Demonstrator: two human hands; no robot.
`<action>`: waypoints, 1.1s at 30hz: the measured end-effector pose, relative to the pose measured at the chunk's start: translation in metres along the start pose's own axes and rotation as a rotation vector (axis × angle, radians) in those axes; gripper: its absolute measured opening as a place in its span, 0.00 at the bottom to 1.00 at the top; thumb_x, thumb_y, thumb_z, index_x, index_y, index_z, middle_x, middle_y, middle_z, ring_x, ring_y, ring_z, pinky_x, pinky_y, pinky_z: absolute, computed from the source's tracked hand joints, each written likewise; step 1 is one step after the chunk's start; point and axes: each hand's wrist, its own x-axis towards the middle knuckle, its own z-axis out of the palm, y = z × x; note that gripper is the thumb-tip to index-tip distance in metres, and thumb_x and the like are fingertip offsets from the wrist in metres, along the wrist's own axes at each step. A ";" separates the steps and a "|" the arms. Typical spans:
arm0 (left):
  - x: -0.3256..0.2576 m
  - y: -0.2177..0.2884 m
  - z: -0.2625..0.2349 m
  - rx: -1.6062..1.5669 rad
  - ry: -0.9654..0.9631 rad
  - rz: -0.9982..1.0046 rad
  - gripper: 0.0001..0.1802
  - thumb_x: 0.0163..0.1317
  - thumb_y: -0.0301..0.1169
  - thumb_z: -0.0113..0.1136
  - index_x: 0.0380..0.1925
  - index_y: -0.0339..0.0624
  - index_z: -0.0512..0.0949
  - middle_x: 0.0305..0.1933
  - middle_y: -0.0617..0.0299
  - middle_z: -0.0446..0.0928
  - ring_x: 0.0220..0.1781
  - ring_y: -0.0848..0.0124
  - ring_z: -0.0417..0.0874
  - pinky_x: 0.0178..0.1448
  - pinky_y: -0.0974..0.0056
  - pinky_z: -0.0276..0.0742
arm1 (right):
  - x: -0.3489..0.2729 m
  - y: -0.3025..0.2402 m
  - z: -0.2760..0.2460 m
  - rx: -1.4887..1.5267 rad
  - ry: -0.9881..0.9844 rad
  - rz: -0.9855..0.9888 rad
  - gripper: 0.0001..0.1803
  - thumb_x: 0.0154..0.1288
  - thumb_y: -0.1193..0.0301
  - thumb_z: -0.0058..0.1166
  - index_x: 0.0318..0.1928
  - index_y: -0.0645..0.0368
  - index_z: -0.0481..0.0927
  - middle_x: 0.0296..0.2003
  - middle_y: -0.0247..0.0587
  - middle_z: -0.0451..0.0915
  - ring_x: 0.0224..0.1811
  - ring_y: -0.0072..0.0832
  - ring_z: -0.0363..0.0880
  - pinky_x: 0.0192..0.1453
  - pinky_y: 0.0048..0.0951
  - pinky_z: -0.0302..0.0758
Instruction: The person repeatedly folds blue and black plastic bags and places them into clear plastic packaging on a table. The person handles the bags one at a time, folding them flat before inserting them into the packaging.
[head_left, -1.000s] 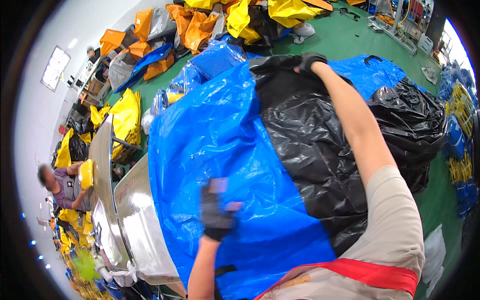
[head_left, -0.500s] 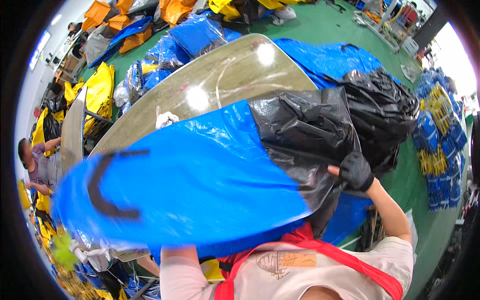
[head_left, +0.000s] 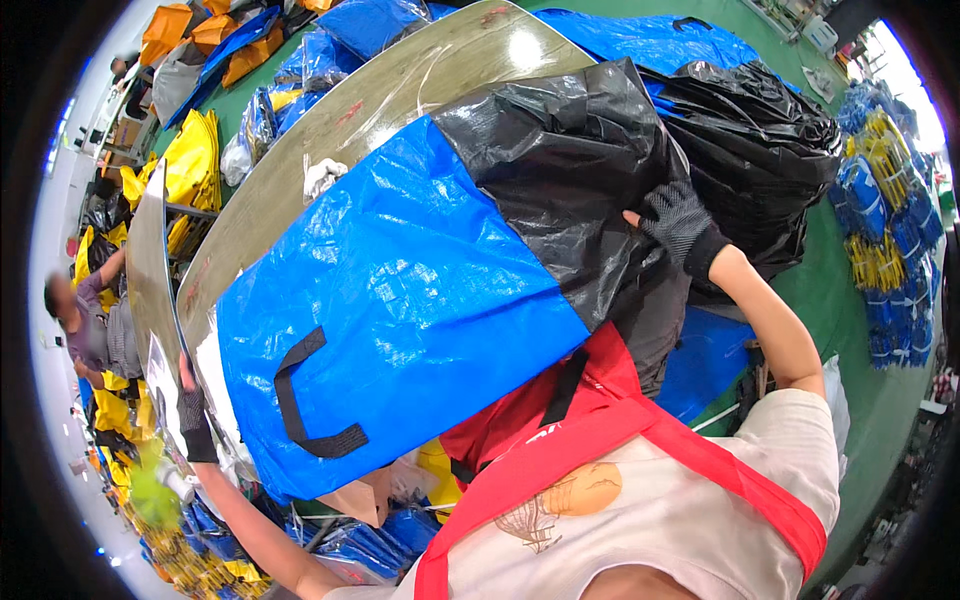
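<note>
- The blue-and-black sheet (head_left: 400, 270) lies between the two hands, the blue part toward 8 o'clock and the black part toward 2 o'clock.
- The right grip (head_left: 672, 222), in a dark glove, rests at the sheet's 3 o'clock side, fingers spread over the black part and thumb held apart; most of the sheet extends toward 9 o'clock from it.
- The left grip (head_left: 190, 400), also gloved, is at 8 o'clock, just beside the blue end; I cannot tell whether it pinches anything.
- A black strap handle (head_left: 290, 400) bends across the blue part, near the corner at 8 o'clock.
- Bare surface (head_left: 265, 190) shows along the sheet from 9 to 12 o'clock, with a crumpled white cloth (head_left: 323, 178) on it at 10 o'clock.
- A dark heap (head_left: 755, 150) crowds the sheet at 2 o'clock; green floor (head_left: 822, 250) opens beyond it at 3 o'clock.
- Toward 5 o'clock the sheet's lower edge comes close to the red apron (head_left: 560, 400).
- A second surface (head_left: 150, 265) stands at 9 o'clock, with a co-worker (head_left: 97, 320) beyond it.
- The sheet hides the near edge of the main surface.
- A green patch (head_left: 155, 485) at 8 o'clock is too blurred to identify.
</note>
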 end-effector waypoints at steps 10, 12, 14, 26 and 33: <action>0.071 0.006 0.196 0.733 0.059 0.324 0.49 0.53 0.64 0.52 0.70 0.53 0.53 0.76 0.48 0.43 0.76 0.43 0.42 0.69 0.30 0.33 | 0.109 -0.004 0.020 0.292 0.106 0.255 0.46 0.50 0.37 0.55 0.66 0.46 0.65 0.68 0.53 0.56 0.73 0.50 0.46 0.73 0.55 0.37; 0.052 0.002 0.189 0.732 -0.048 0.273 0.47 0.54 0.61 0.53 0.70 0.53 0.54 0.75 0.47 0.45 0.75 0.43 0.43 0.70 0.31 0.34 | 0.096 -0.023 -0.011 0.623 0.232 0.202 0.45 0.49 0.37 0.55 0.66 0.42 0.65 0.66 0.52 0.60 0.72 0.50 0.49 0.73 0.55 0.36; 0.053 0.012 0.179 0.686 -0.068 0.276 0.44 0.56 0.59 0.54 0.69 0.52 0.56 0.74 0.47 0.48 0.75 0.43 0.45 0.71 0.33 0.36 | 0.054 -0.052 -0.056 0.873 0.407 0.045 0.40 0.50 0.42 0.56 0.64 0.40 0.68 0.62 0.49 0.66 0.68 0.48 0.56 0.71 0.57 0.41; 0.101 0.302 0.347 0.213 -0.150 1.379 0.36 0.57 0.59 0.47 0.64 0.62 0.65 0.71 0.45 0.56 0.74 0.47 0.50 0.66 0.27 0.36 | 0.074 -0.025 -0.145 0.543 -0.032 0.032 0.11 0.55 0.63 0.54 0.32 0.56 0.82 0.31 0.47 0.80 0.38 0.44 0.79 0.44 0.42 0.76; 0.098 0.243 0.315 0.142 -0.481 1.327 0.29 0.61 0.49 0.48 0.63 0.59 0.67 0.70 0.46 0.57 0.73 0.47 0.53 0.70 0.34 0.43 | 0.159 0.054 0.015 0.612 -0.477 0.201 0.29 0.58 0.41 0.48 0.45 0.50 0.83 0.48 0.52 0.79 0.52 0.50 0.76 0.59 0.44 0.68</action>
